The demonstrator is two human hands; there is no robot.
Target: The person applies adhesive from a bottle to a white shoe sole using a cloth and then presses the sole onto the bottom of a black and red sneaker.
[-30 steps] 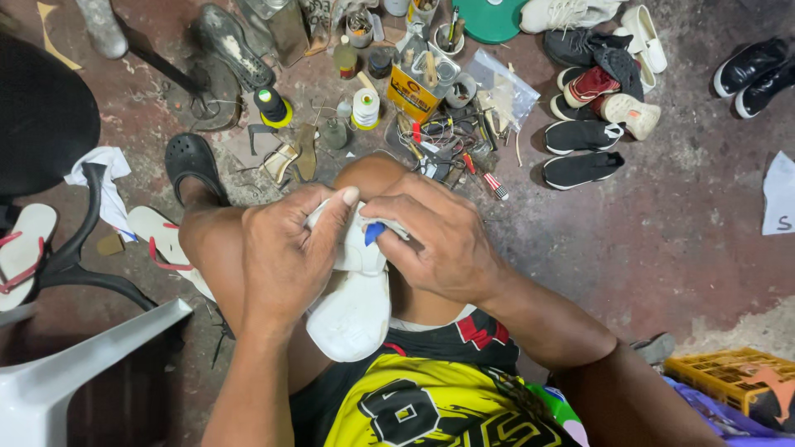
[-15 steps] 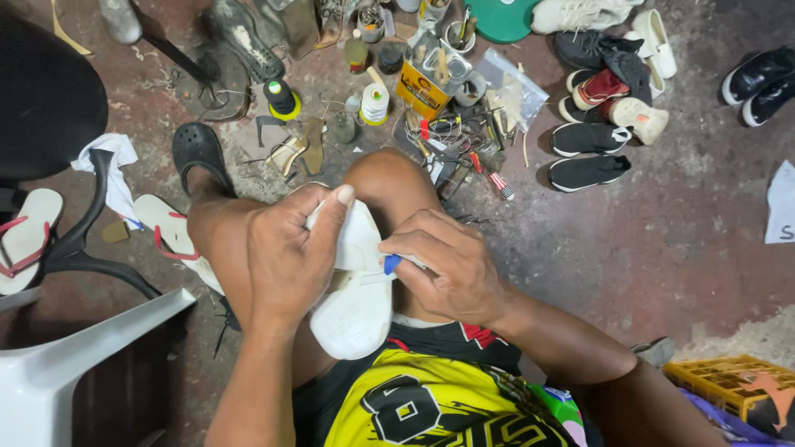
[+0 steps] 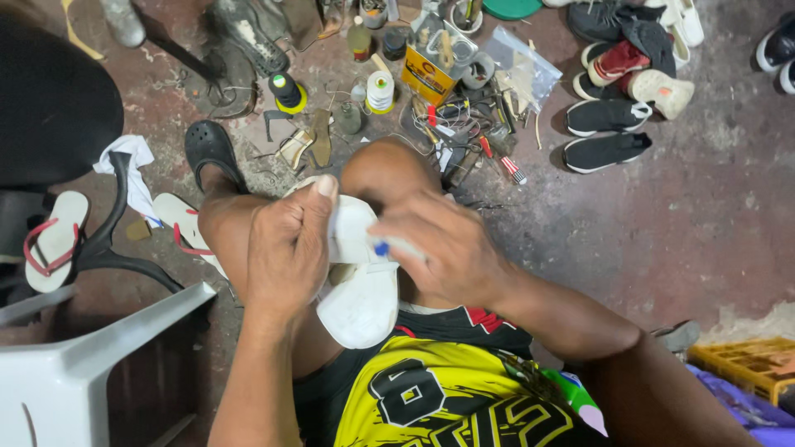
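A white shoe (image 3: 362, 285) rests sole-up between my knees, its toe toward my body. My left hand (image 3: 288, 248) wraps around the shoe's left side, thumb up at the heel end. My right hand (image 3: 443, 248) presses a small tool with a blue tip (image 3: 382, 247) against the shoe's right edge; the fingers are closed around it. The upper of the shoe is hidden under my hands.
Tools, glue bottles, a thread spool (image 3: 380, 89) and a yellow box (image 3: 428, 79) lie on the floor ahead. Several dark and white shoes (image 3: 609, 124) lie at upper right. Flip-flops (image 3: 54, 238), a black sandal (image 3: 210, 149), a white plastic chair (image 3: 74, 364) at left. Yellow crate (image 3: 745, 364) right.
The view has shifted a little down and left. My right hand has slid slightly along the shoe's edge with the blue-tipped tool; my left hand keeps its hold.
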